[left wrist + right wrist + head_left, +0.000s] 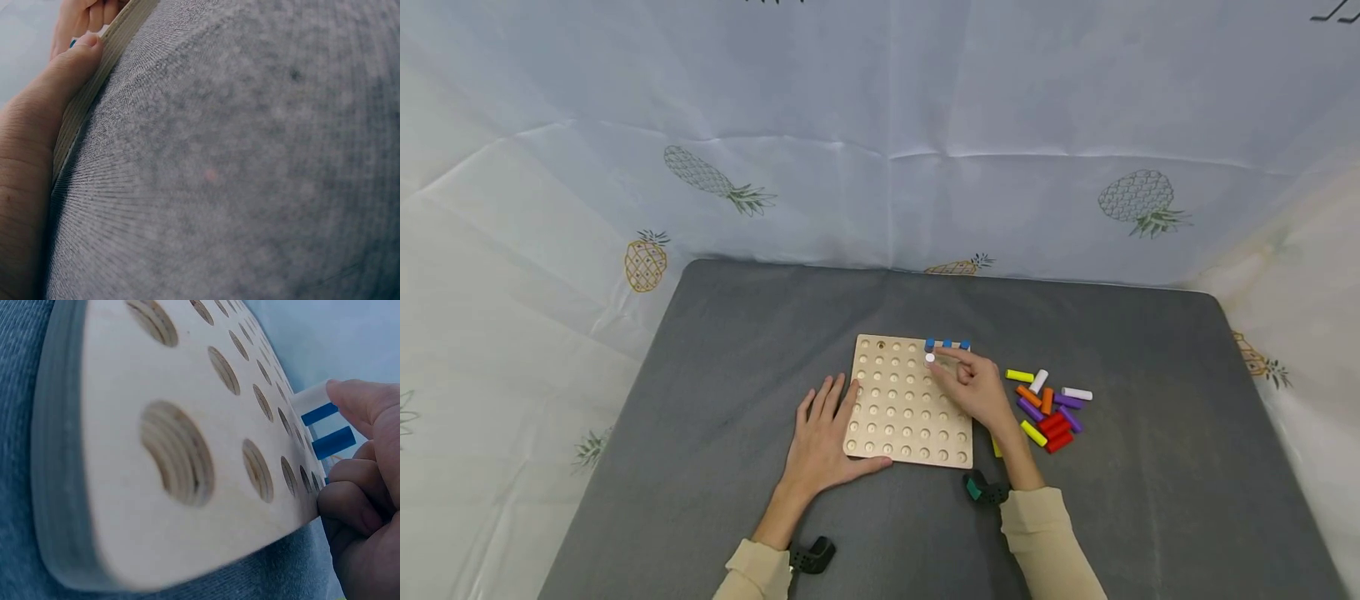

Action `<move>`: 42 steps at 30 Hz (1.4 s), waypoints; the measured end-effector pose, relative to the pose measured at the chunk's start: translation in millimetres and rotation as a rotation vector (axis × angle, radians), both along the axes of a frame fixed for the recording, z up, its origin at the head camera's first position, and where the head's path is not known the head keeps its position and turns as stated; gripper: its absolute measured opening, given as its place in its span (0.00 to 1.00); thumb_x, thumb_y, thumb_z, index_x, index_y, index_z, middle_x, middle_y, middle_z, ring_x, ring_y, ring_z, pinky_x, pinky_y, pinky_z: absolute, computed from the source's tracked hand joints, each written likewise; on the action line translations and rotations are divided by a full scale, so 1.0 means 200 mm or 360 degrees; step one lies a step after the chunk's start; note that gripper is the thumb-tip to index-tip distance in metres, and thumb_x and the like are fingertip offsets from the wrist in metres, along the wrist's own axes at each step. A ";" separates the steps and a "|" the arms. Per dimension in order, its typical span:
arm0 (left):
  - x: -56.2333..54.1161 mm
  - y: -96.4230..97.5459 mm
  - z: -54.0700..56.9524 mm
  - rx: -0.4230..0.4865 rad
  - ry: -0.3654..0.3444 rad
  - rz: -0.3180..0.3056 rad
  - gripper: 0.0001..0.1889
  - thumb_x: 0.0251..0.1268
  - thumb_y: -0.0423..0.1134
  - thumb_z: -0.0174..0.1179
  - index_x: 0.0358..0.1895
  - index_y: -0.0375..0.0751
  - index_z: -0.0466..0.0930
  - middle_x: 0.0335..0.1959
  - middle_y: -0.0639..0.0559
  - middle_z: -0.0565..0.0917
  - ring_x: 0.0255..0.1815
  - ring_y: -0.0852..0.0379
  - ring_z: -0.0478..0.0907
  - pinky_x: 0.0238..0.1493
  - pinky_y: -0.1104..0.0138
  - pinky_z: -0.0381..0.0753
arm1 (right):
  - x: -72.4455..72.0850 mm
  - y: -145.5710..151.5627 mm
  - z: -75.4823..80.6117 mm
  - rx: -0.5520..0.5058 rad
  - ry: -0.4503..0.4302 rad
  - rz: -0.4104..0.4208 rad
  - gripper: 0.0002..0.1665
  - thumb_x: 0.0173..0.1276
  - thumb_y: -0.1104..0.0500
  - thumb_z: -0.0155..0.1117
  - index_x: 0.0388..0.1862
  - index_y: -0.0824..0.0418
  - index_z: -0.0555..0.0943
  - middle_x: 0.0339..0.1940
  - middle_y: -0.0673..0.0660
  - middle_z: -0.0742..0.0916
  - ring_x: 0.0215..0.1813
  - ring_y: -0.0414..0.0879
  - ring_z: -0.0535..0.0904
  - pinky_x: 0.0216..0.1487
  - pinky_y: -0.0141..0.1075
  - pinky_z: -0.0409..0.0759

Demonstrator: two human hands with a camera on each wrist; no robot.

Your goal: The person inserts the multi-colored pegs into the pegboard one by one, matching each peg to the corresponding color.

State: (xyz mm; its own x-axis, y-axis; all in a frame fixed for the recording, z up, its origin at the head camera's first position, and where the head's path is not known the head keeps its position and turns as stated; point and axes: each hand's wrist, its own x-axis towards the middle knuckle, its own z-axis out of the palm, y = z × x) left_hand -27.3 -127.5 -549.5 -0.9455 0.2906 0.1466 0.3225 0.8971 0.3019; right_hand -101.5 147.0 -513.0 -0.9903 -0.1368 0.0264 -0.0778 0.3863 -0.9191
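A square wooden board (898, 421) with rows of round holes lies on the grey cloth. Three blue pegs (965, 344) stand in its far row toward the right corner. My right hand (973, 392) pinches a white peg (930, 358) between thumb and forefinger, just on the near side of the leftmost blue peg. In the right wrist view the white peg (310, 397) is upright at the board's surface, its lower end partly hidden. My left hand (820, 446) rests at the board's left edge, fingers spread, thumb along the near edge.
Right of the board lies a loose pile of pegs: yellow (1019, 376), white (1077, 394), orange (1047, 401), purple (1071, 419) and red (1059, 442). Another yellow peg (997, 447) shows beside the right forearm. A pineapple-print curtain (850, 208) hangs behind the table.
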 end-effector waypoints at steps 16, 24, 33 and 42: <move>-0.01 0.01 0.01 0.0027 0.0001 -0.0004 0.68 0.38 0.83 0.64 0.83 0.49 0.52 0.82 0.42 0.62 0.83 0.42 0.58 0.79 0.43 0.55 | 0.04 0.11 0.06 -0.0099 0.0129 -0.0486 0.14 0.68 0.62 0.72 0.50 0.67 0.88 0.10 0.46 0.59 0.11 0.26 0.50 0.17 0.26 0.50; -0.01 0.00 0.01 0.0027 -0.0017 -0.0007 0.68 0.38 0.83 0.63 0.83 0.49 0.52 0.82 0.42 0.61 0.83 0.42 0.57 0.79 0.43 0.55 | 0.10 0.15 0.21 -0.0063 0.0151 -0.0716 0.15 0.66 0.65 0.72 0.48 0.74 0.87 0.10 0.47 0.59 0.11 0.31 0.47 0.17 0.25 0.48; -0.01 0.00 0.01 0.0033 -0.0029 -0.0008 0.68 0.40 0.85 0.61 0.83 0.49 0.52 0.82 0.42 0.61 0.83 0.42 0.57 0.79 0.42 0.55 | 0.09 0.30 0.06 -0.0055 0.0135 -0.0875 0.16 0.69 0.60 0.71 0.50 0.69 0.88 0.07 0.43 0.60 0.08 0.29 0.52 0.12 0.28 0.53; -0.01 0.00 0.01 0.0046 -0.0025 0.0000 0.68 0.39 0.85 0.61 0.83 0.49 0.53 0.82 0.42 0.61 0.84 0.42 0.57 0.79 0.43 0.55 | 0.12 0.39 0.01 0.0048 0.0061 -0.1014 0.19 0.68 0.50 0.73 0.50 0.61 0.89 0.05 0.42 0.62 0.09 0.41 0.55 0.12 0.32 0.56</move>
